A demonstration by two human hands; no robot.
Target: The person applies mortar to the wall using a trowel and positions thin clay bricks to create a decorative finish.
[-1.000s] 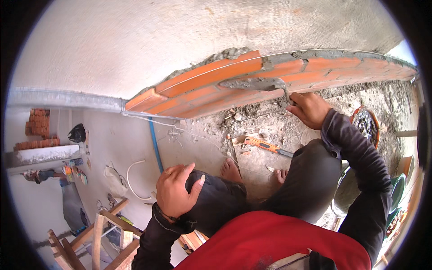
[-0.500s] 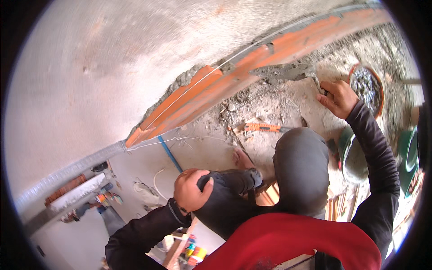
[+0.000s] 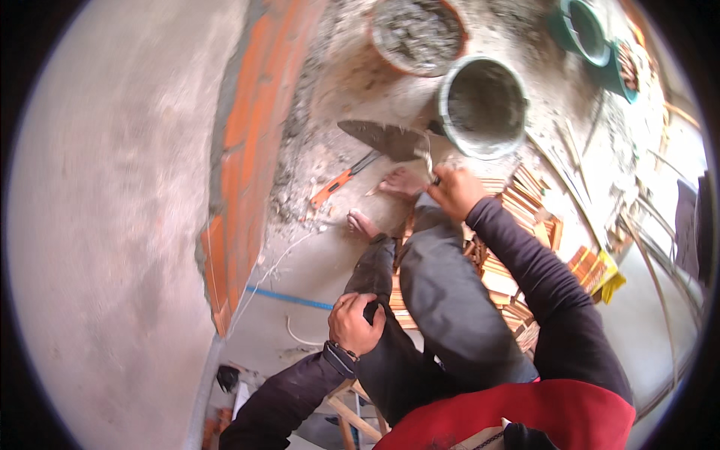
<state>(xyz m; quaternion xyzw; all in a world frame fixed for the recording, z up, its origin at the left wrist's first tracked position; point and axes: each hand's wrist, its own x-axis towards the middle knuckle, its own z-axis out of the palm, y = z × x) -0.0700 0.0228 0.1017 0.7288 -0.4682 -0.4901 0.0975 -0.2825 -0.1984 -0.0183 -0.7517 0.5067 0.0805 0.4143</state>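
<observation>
In my right hand [image 3: 459, 193] is the handle of a pointed mason's trowel [image 3: 384, 139]; its grey blade extends left over the floor, just above my bare foot [image 3: 402, 182]. The fingers are closed round the grip. My left hand [image 3: 352, 324] rests over my left knee, thumb apart from the fingers, holding nothing I can see. Beyond the trowel stand a mortar-smeared bucket [image 3: 480, 148] and an orange-rimmed tub [image 3: 375, 46] of wet grey mortar. Left of the blade, a tool with an orange handle [image 3: 330, 189] lies on the floor.
A low course of orange bricks [image 3: 246, 142] with mortar and a string line runs along the plastered wall [image 3: 127, 187] at left. Green buckets [image 3: 581, 34] stand far right. Stacked wooden strips [image 3: 525, 196], a yellow packet [image 3: 604, 273] and a blue strip [image 3: 289, 298] lie about.
The view has swung right, toward the tub and buckets. My right hand has brought the trowel from the brick course back near my right knee. My left hand stays on the knee.
</observation>
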